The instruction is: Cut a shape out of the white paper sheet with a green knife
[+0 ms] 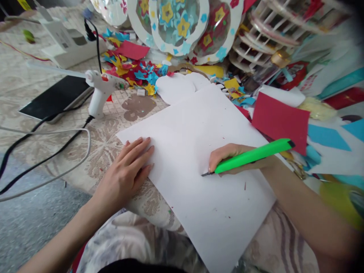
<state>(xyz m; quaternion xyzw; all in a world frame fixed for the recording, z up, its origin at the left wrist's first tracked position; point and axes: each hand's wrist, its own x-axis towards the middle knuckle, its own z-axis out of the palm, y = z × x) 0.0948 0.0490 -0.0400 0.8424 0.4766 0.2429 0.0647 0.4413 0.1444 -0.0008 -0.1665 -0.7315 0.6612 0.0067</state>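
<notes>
Left hand (127, 170): flat, palm down, fingers straight and close together, pressing the near-left edge of the white sheet (199, 204), heel on the lace cloth (108, 144).
Right hand (230, 155): curled around the green cutter (253, 155), forearm coming in from lower right, side of the hand resting on the sheet.
Green cutter: just one, held low and almost level, blade tip touching the paper about mid-sheet, back end pointing right.
White sheet: one big one, lying diagonally, the near corner hanging over the person's lap.
Glue gun (101, 89): one, white, standing up left, well away from both hands.
Red card: two pieces, one (280, 121) just beyond the cutter, one (132, 49) near the glue gun.
</notes>
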